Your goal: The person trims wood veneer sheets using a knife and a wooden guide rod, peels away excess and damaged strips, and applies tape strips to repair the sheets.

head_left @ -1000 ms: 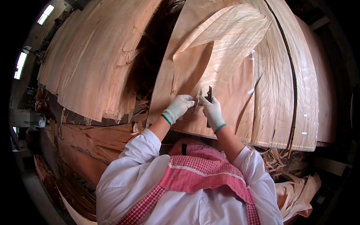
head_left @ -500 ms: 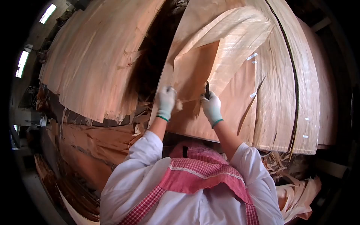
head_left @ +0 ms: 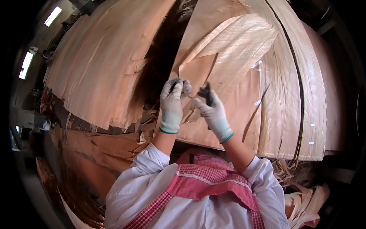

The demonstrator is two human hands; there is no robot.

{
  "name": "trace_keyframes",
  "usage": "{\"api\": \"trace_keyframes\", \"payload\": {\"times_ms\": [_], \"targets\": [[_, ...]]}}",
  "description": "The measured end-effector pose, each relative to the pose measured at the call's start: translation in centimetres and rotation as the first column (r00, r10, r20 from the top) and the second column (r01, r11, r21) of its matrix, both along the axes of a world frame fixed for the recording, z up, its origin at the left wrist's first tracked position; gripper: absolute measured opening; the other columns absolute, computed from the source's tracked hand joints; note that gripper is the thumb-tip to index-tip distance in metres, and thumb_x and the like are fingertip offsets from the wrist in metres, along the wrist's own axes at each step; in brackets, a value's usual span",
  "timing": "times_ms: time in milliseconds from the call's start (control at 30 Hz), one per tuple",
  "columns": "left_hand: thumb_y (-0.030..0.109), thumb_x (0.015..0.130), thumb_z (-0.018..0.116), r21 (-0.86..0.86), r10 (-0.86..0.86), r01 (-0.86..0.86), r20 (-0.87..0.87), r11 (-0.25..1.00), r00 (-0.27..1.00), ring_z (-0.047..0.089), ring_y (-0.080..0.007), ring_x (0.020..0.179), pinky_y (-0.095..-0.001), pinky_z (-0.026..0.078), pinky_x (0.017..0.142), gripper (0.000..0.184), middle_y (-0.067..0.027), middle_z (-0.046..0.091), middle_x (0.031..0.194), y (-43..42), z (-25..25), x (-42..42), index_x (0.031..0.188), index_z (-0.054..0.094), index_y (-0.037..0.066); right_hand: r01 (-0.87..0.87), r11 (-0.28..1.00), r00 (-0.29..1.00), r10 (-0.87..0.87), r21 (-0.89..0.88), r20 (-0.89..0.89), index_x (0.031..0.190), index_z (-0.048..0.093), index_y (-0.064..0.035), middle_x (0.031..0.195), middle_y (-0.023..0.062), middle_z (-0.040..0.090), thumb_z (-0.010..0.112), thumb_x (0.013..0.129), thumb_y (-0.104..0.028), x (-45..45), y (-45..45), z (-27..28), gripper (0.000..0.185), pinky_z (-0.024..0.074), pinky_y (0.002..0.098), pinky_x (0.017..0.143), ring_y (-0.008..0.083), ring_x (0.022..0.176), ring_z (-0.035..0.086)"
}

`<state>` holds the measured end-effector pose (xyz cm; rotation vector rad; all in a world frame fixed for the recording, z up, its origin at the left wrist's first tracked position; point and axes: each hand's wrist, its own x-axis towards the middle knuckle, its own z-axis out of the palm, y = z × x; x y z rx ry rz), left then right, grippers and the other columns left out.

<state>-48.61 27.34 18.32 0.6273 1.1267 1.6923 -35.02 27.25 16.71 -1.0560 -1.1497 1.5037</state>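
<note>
My left hand (head_left: 172, 101), in a white knit glove with a green cuff, is closed above the near left part of the veneer sheet (head_left: 198, 131). Between its fingers is a small pale roll (head_left: 187, 84) that looks like tape. My right hand (head_left: 214, 110), gloved the same way, grips a dark tool (head_left: 206, 94); blur hides its exact kind. Its fingertips are close to the roll. Just beyond both hands lies a folded-over flap of thin veneer (head_left: 240, 36), with a torn edge running toward me.
Another veneer stack (head_left: 101, 68) lies to the left, across a dark gap with splintered scraps. A long dark strip (head_left: 296, 65) runs down the sheets at right. White tape pieces (head_left: 257, 102) stick to the veneer. Crumpled scraps (head_left: 305, 202) lie at lower right.
My left hand has moved up and right, closer to the right hand, and the pale roll now shows in it. My right hand has turned with the dark tool. The flap has settled lower.
</note>
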Motion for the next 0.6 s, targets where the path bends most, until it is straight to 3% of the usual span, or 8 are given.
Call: {"api": "trace_keyframes", "payload": {"times_ms": [200,233,300,333,367,433,467,600], "targets": [[0.007,0.095,0.050,-0.148,-0.073,0.104,0.201,0.984,0.977,0.059,-0.0128,0.069,-0.0261,0.053,0.062,0.008,-0.0081,0.062,0.089,0.8,-0.5,3.4,0.098,0.056,0.003,-0.055,0.989,0.994,0.041,-0.137,-0.105,0.089,0.059,0.0008,0.076,-0.0013,0.058,0.064,0.088,-0.009,1.6,-1.4,-0.4,0.011,0.0456,0.0236,0.064,0.0066,0.069,0.053],[0.009,0.095,0.051,-0.086,-0.235,0.246,0.122,0.965,0.964,0.056,-0.0097,0.067,-0.0231,0.050,0.059,0.008,-0.0058,0.060,0.088,1.4,-3.1,2.5,0.097,0.057,0.004,-0.056,0.991,0.993,0.042,-0.118,-0.114,0.088,0.059,0.0008,0.074,-0.0018,0.058,0.064,0.088,-0.008,2.6,-1.6,-0.7,0.010,0.0455,0.0237,0.063,0.0065,0.068,0.053],[0.013,0.096,0.052,-0.105,-0.145,0.100,-0.674,0.989,0.724,0.053,-0.0063,0.069,-0.0207,0.047,0.059,0.012,0.0005,0.056,0.082,1.2,-1.6,2.6,0.093,0.058,0.003,-0.061,0.992,0.992,0.048,-0.111,-0.114,0.088,0.058,0.0006,0.071,-0.0014,0.055,0.063,0.087,-0.007,4.9,-2.9,-1.4,0.010,0.0464,0.0247,0.062,0.0069,0.067,0.053],[0.014,0.096,0.053,0.049,-0.162,0.172,-0.164,0.984,0.973,0.054,-0.0071,0.072,-0.0216,0.048,0.061,0.012,0.0005,0.056,0.081,2.1,-2.8,2.3,0.093,0.059,0.004,-0.136,0.985,0.991,0.137,-0.102,0.006,0.092,0.059,0.0003,0.073,0.0015,0.057,0.064,0.087,-0.010,6.6,-4.1,-1.4,0.013,0.0476,0.0265,0.064,0.0102,0.069,0.056],[0.015,0.096,0.053,0.018,-0.144,0.143,0.014,0.989,0.990,0.057,-0.0094,0.073,-0.0242,0.051,0.064,0.012,-0.0015,0.059,0.084,2.7,-2.9,2.4,0.094,0.059,0.005,-0.210,0.971,0.967,0.224,-0.117,0.124,0.095,0.060,0.0000,0.074,0.0044,0.060,0.065,0.086,-0.013,8.3,-5.6,-1.5,0.016,0.0488,0.0283,0.066,0.0135,0.071,0.059],[0.012,0.096,0.052,-0.036,-0.279,0.283,0.086,0.958,0.956,0.063,-0.0143,0.081,-0.0292,0.055,0.074,0.010,-0.0073,0.064,0.091,2.9,-2.0,4.1,0.098,0.059,0.005,-0.269,0.876,0.897,0.077,0.400,0.436,0.102,0.062,-0.0017,0.080,0.0116,0.063,0.067,0.084,-0.020,11.3,-9.1,-5.3,0.026,0.0499,0.0323,0.072,0.0229,0.078,0.063],[0.011,0.096,0.052,-0.086,-0.337,0.342,0.070,0.936,0.939,0.063,-0.0156,0.084,-0.0307,0.055,0.076,0.009,-0.0084,0.065,0.093,2.4,-1.1,6.1,0.098,0.058,0.005,-0.281,0.923,0.884,0.142,0.263,0.446,0.108,0.062,-0.0026,0.084,0.0161,0.063,0.068,0.082,-0.024,13.2,-11.2,-6.3,0.034,0.0494,0.0358,0.077,0.0311,0.085,0.063],[0.010,0.096,0.052,-0.088,-0.652,0.648,-0.029,0.757,0.758,0.062,-0.0161,0.096,-0.0304,0.051,0.088,0.016,-0.0074,0.064,0.104,0.7,-3.2,14.1,0.108,0.059,0.003,0.362,0.917,0.883,-0.278,-0.168,0.379,0.108,0.061,-0.0018,0.083,0.0095,0.064,0.065,0.086,-0.022,20.2,-14.9,-5.8,0.030,0.0490,0.0320,0.075,0.0221,0.082,0.063]]}}
